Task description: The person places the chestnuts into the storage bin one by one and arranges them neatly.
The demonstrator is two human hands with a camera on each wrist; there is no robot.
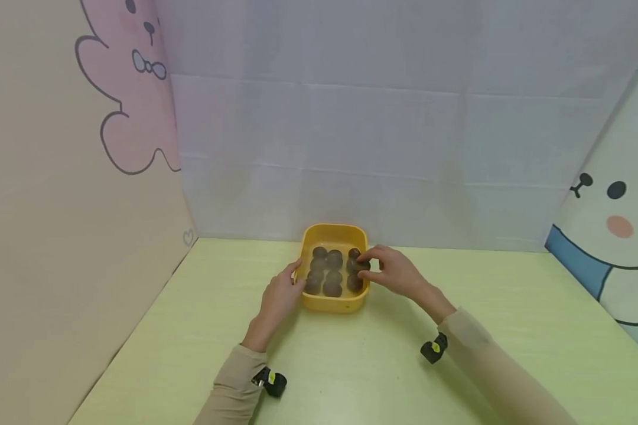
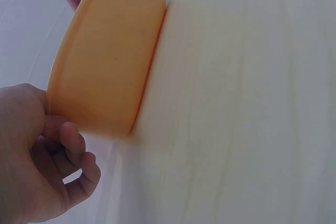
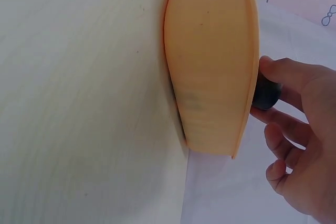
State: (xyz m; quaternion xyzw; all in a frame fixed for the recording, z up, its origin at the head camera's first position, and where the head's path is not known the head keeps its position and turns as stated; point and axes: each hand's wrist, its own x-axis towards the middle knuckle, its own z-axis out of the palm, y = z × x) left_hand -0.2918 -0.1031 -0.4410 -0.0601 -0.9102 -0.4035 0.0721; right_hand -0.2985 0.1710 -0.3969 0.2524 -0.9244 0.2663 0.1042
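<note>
A yellow plastic bin [image 1: 332,304] stands at the back of the table, with several dark, rounded objects [image 1: 332,288] in rows inside. My left hand [image 1: 280,295] grips the bin's left rim; in the left wrist view its other fingers curl below the rim. At the opposite side, my right hand [image 1: 396,273] pinches one dark, rounded object [image 3: 266,92] between thumb and fingers, right at the bin's right rim. In the right wrist view this object looks smooth and blackish, and the bin wall hides part of it.
Behind the bin hangs a pale creased sheet [image 1: 319,136]. The light yellow-green table [image 1: 345,366] spreads around it. Cartoon-printed panels [image 1: 133,106] stand at left and right. Each sleeve carries a small black wrist camera [image 1: 433,348].
</note>
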